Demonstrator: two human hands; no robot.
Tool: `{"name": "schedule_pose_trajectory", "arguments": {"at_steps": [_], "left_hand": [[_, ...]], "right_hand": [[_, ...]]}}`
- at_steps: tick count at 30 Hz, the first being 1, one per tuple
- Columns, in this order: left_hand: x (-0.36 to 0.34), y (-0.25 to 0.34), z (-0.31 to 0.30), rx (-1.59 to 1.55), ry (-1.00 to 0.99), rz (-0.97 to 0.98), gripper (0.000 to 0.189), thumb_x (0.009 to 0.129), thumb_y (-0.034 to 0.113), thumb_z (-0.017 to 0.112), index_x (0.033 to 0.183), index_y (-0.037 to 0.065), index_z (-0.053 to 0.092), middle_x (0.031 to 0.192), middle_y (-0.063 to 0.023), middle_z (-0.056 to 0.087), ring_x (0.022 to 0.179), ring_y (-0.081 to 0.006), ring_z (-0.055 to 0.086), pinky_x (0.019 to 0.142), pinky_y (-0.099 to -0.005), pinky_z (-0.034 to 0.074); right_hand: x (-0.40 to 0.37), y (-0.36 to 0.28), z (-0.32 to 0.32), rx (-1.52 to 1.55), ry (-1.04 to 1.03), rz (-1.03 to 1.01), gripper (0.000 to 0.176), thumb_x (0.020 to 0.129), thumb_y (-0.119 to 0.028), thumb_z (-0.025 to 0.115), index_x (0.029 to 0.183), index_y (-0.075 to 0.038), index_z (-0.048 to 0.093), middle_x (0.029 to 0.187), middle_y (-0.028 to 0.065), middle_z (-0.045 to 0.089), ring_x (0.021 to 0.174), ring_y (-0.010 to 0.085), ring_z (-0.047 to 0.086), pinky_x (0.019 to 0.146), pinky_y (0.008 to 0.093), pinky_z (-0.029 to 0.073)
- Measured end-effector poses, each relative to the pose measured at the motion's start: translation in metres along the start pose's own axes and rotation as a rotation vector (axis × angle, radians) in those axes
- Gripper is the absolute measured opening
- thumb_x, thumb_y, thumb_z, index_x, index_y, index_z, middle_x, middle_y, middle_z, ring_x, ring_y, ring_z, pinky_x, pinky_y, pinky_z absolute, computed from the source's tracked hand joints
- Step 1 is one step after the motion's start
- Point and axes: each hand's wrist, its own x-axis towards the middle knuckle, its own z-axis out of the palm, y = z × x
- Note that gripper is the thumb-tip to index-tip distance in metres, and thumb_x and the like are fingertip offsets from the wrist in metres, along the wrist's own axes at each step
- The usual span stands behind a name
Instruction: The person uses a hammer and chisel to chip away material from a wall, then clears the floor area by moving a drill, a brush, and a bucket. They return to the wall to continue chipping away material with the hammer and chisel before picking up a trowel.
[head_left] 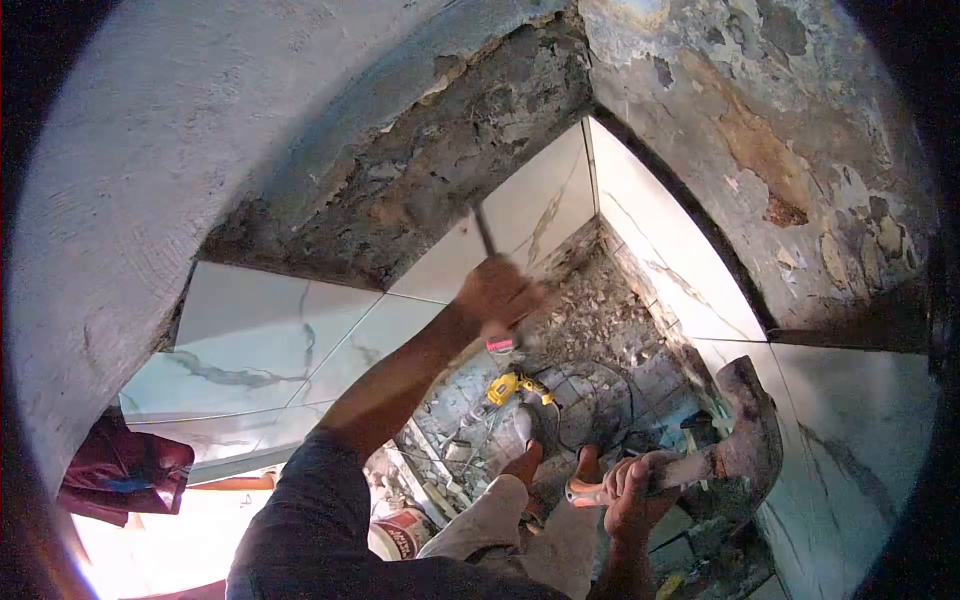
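Observation:
My left hand (500, 298) is stretched out toward the wall, its fingers wrapped round a chisel (485, 230). The chisel's dark shaft points up over a white marbled tile (440, 258) near its upper edge. A pink-ended piece (500, 345) shows just below the hand. Lower right, my right hand (640, 498) grips a hammer by its handle (690, 470). The hammer's large worn head (757, 435) is raised at the right, in front of the tiled wall and well apart from the chisel.
A yellow corded power tool (508, 388) lies on the floor by my feet (527, 462). Rubble (600, 310) fills the corner. A labelled bucket (400, 535) stands lower left, near a dark red cloth (125, 465). Rough plaster (430, 150) lies above the tiles.

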Motion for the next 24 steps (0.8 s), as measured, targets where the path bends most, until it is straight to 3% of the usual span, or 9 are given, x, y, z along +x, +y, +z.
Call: {"name": "schedule_pose_trajectory", "arguments": {"at_steps": [3,6,9,15,18,20,22,23,24], "left_hand": [[-0.059,0.023,-0.019,-0.118,0.047,-0.101,0.011,0.073,0.026,0.06,0.076,0.015,0.059,0.051,-0.0019,0.047,0.055,-0.0229,0.052,0.054,-0.0386,0.038],[-0.073,0.027,-0.02,-0.175,0.383,-0.057,0.018,0.064,0.026,0.065,0.077,0.015,0.059,0.052,-0.0012,0.046,0.054,-0.0217,0.051,0.052,-0.0358,0.038],[-0.038,0.028,-0.029,-0.213,0.568,0.189,0.019,0.062,0.025,0.067,0.076,0.015,0.059,0.054,-0.0015,0.047,0.056,-0.0221,0.051,0.056,-0.0354,0.041],[0.044,-0.004,-0.026,-0.088,0.137,0.239,0.03,0.07,0.02,0.058,0.1,0.024,0.06,0.076,-0.0015,0.059,0.07,-0.0217,0.057,0.068,-0.0383,0.043],[0.027,-0.005,-0.01,-0.026,0.096,0.186,0.035,0.069,0.022,0.059,0.104,0.025,0.059,0.077,-0.0005,0.059,0.072,-0.0215,0.057,0.073,-0.0371,0.042],[-0.015,-0.009,-0.016,-0.08,0.261,0.23,0.034,0.069,0.022,0.059,0.103,0.022,0.059,0.073,-0.0013,0.059,0.071,-0.0209,0.056,0.074,-0.0357,0.041],[-0.044,0.004,-0.01,0.017,0.011,-0.095,0.038,0.064,0.023,0.061,0.103,0.021,0.059,0.073,-0.0002,0.059,0.067,-0.0205,0.055,0.069,-0.0356,0.041],[-0.053,0.005,-0.015,0.022,0.012,-0.094,0.038,0.064,0.023,0.061,0.103,0.021,0.059,0.073,-0.0002,0.059,0.067,-0.0205,0.055,0.069,-0.0356,0.041],[-0.061,0.004,-0.022,-0.181,0.299,0.045,0.039,0.063,0.023,0.061,0.102,0.021,0.059,0.072,0.0004,0.058,0.064,-0.0207,0.055,0.065,-0.0359,0.041]], "right_hand": [[-0.006,-0.009,0.009,0.026,-0.002,0.02,0.019,0.085,-0.018,0.057,0.082,-0.008,0.041,0.054,-0.0004,0.038,0.045,0.0088,0.033,0.041,0.0264,0.031],[-0.01,-0.003,0.011,0.075,0.034,0.025,0.019,0.085,-0.019,0.057,0.083,-0.009,0.04,0.054,-0.0005,0.038,0.044,0.0087,0.033,0.04,0.0263,0.031],[-0.01,-0.002,0.02,0.024,0.01,-0.002,0.02,0.085,-0.02,0.057,0.085,-0.009,0.04,0.054,-0.0005,0.038,0.044,0.0087,0.033,0.04,0.0262,0.03],[-0.016,0.017,0.029,0.033,0.054,-0.003,0.019,0.085,-0.019,0.057,0.084,-0.009,0.041,0.054,-0.0005,0.038,0.044,0.0083,0.034,0.04,0.0259,0.031],[-0.021,0.04,0.012,0.215,-0.03,0.045,0.019,0.085,-0.019,0.056,0.083,-0.009,0.041,0.054,-0.0006,0.039,0.044,0.008,0.034,0.04,0.0254,0.032],[-0.028,0.037,0.023,0.16,0.023,0.053,0.018,0.085,-0.018,0.056,0.083,-0.009,0.041,0.054,-0.0006,0.04,0.044,0.0078,0.035,0.04,0.0254,0.032],[-0.03,0.029,0.028,0.048,0.103,0.037,0.017,0.085,-0.018,0.056,0.083,-0.009,0.042,0.055,-0.0007,0.04,0.044,0.0077,0.035,0.04,0.0255,0.033],[-0.03,0.026,0.027,0.052,0.066,0.007,0.016,0.085,-0.017,0.056,0.084,-0.009,0.042,0.055,-0.0007,0.04,0.044,0.0076,0.035,0.04,0.0257,0.034],[-0.029,0.024,0.028,0.057,0.029,-0.025,0.016,0.085,-0.016,0.056,0.084,-0.009,0.042,0.055,-0.0008,0.041,0.044,0.0074,0.035,0.04,0.0259,0.034]]}}
